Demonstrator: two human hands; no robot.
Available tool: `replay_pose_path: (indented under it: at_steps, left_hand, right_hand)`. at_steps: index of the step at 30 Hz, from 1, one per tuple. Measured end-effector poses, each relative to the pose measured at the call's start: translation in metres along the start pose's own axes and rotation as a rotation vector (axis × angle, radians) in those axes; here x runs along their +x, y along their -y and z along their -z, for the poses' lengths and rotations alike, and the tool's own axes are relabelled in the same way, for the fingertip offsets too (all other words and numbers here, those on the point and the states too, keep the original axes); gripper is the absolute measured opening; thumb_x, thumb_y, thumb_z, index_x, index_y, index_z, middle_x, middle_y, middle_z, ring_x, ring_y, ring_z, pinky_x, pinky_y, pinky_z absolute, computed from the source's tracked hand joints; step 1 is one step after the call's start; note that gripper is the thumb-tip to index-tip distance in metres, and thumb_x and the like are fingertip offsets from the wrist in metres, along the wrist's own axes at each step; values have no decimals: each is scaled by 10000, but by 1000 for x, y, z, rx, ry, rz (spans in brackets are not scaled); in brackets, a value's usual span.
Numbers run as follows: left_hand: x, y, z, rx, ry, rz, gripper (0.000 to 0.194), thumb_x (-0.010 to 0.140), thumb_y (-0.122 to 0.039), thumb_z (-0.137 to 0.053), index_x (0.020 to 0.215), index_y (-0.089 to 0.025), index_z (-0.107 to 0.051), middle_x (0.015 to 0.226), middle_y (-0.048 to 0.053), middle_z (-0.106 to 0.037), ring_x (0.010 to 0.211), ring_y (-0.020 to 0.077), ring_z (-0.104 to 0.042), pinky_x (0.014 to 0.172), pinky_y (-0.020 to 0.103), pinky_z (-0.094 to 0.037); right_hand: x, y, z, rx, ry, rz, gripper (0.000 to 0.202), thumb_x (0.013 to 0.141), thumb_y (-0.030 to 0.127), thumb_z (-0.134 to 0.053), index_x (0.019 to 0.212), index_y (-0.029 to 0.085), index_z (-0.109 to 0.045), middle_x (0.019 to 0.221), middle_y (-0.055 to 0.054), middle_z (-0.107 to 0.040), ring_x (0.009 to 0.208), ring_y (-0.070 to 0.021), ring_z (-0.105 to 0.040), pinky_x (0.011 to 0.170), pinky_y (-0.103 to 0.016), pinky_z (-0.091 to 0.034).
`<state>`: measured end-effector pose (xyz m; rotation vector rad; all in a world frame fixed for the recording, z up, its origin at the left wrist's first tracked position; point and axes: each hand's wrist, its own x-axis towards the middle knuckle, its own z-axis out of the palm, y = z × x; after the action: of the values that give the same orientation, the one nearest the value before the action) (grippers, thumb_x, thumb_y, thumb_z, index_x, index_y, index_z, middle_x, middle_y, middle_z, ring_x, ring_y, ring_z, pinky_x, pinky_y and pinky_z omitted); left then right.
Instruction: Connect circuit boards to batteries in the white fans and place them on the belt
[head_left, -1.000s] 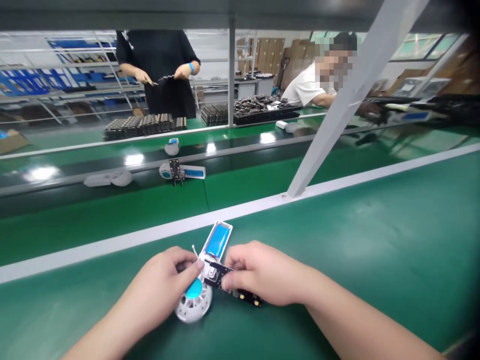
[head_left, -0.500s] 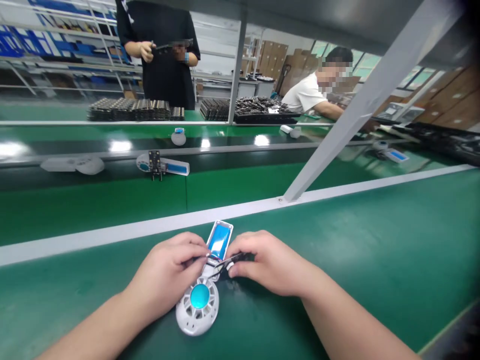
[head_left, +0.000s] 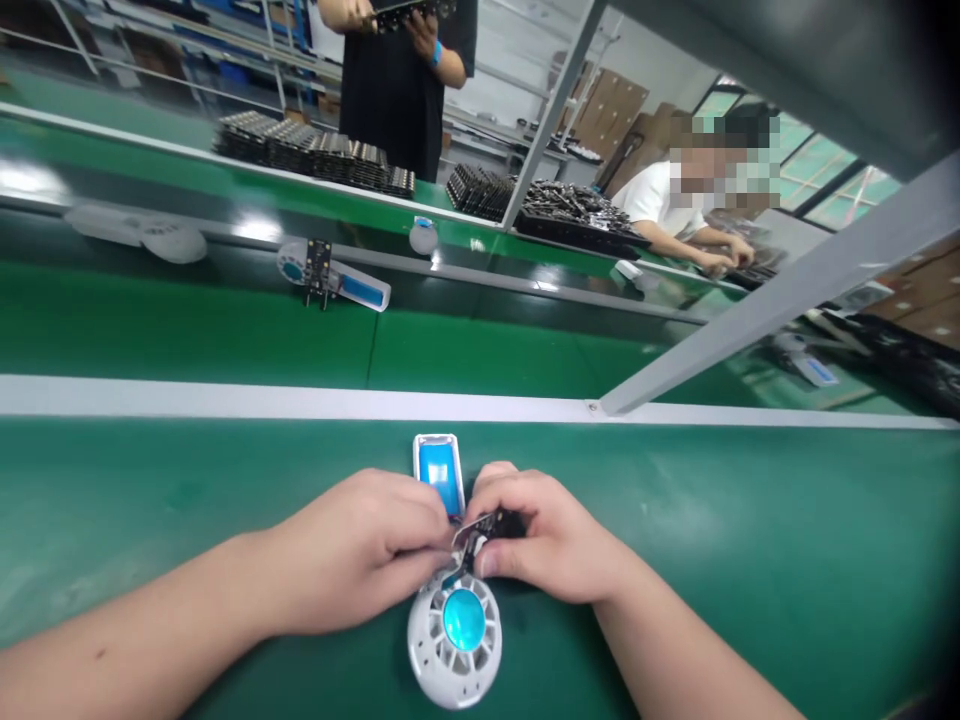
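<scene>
A white handheld fan half (head_left: pixel 454 650) lies on the green bench, with a turquoise disc at its round grille and a blue battery (head_left: pixel 441 475) in its handle. My left hand (head_left: pixel 382 550) is closed in a pinch over the fan's neck; what its fingertips hold is hidden. My right hand (head_left: pixel 540 535) grips a small black circuit board (head_left: pixel 484 525) between thumb and fingers, just right of the neck. The board is tilted, and its left end meets my left fingertips. Thin wires show below it, though their ends are covered.
Beyond the white rail (head_left: pixel 300 398) runs a green conveyor (head_left: pixel 315 345) bearing several fan parts, one fan (head_left: pixel 364 290) with a board across it. Stacked circuit boards (head_left: pixel 307 150) stand behind. A slanted metal post (head_left: pixel 720 310) rises at right. Two co-workers are at the far side.
The view has tilted and shifted. The fan now stands straighter before me, and my left hand has moved over its neck. The circuit board, still in my right hand, is closer to my left fingers.
</scene>
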<state>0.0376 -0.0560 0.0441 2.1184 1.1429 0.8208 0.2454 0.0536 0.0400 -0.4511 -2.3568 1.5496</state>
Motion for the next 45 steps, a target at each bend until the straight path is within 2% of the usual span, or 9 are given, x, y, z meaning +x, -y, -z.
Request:
replay_pose_path:
  at_steps: [4, 9, 12, 19, 24, 30, 37, 41, 45]
  left_hand:
    - [0, 0, -4, -51, -58, 27, 238, 914, -155, -564, 682, -183, -603, 668, -15, -565, 616, 100, -521, 573, 215, -381]
    - [0, 1, -5, -73, -38, 60, 255, 877, -127, -578, 627, -171, -559, 657, -27, -508, 610, 92, -494, 560, 208, -373]
    - [0, 1, -5, -74, -35, 61, 256, 869, -121, -585, 620, -171, -552, 658, -27, -523, 622, 97, -508, 579, 212, -382]
    - [0, 1, -6, -135, -34, 94, 279, 848, -116, -620, 588, -171, -535, 638, -33, -500, 616, 98, -505, 580, 210, -388]
    - [1, 0, -5, -153, -4, 164, 232, 858, -128, -608, 633, -167, -567, 694, -23, -565, 652, 103, -531, 596, 209, -389]
    - [2, -1, -8, -180, -82, 275, 289, 845, -181, -610, 569, -163, -526, 621, -32, -528, 595, 95, -492, 536, 206, -342]
    - [4, 2, -10, -312, -177, 338, 131, 759, -121, -642, 702, -201, -729, 694, -34, -639, 632, 106, -575, 556, 185, -405]
    - [5, 2, -12, -360, -231, 390, 145, 714, -102, -651, 697, -206, -750, 694, -42, -658, 581, 90, -575, 533, 176, -413]
    - [5, -2, -14, -339, -313, 370, 119, 741, -142, -671, 659, -189, -743, 639, -34, -622, 571, 87, -558, 518, 174, -396]
  right_hand:
    - [-2, -5, -1, 77, 19, -24, 338, 795, 517, -778, 936, 214, -729, 834, -35, -632, 821, -195, -559, 758, -329, -451]
    - [-7, -10, -5, 288, -7, -98, 367, 721, 369, -874, 1003, 233, -682, 932, -9, -565, 759, -145, -561, 677, -270, -445]
    - [-8, -10, -6, 285, -19, -92, 341, 716, 325, -881, 972, 230, -675, 930, -4, -572, 764, -139, -554, 685, -266, -434]
    - [-7, -12, -5, 215, -36, -64, 329, 722, 413, -871, 955, 243, -713, 910, -21, -613, 781, -164, -577, 691, -297, -456]
    - [-4, -16, -4, 74, -106, 57, 351, 705, 487, -864, 959, 268, -756, 864, -42, -666, 838, -208, -597, 749, -356, -480]
    - [-1, -14, -2, -48, -103, 184, 288, 818, 411, -796, 1086, 331, -729, 866, -19, -703, 864, -214, -599, 851, -408, -446]
    - [-7, -12, -3, 154, -111, 55, 257, 832, 313, -790, 1076, 316, -710, 952, -31, -631, 913, -211, -581, 802, -358, -463]
    - [-8, -14, -6, 241, -116, 18, 276, 821, 287, -801, 1077, 315, -702, 969, -25, -624, 883, -193, -574, 783, -333, -458]
    - [-7, -14, -9, 224, -149, -12, 291, 811, 272, -810, 1075, 322, -698, 979, -13, -625, 846, -173, -567, 748, -302, -454]
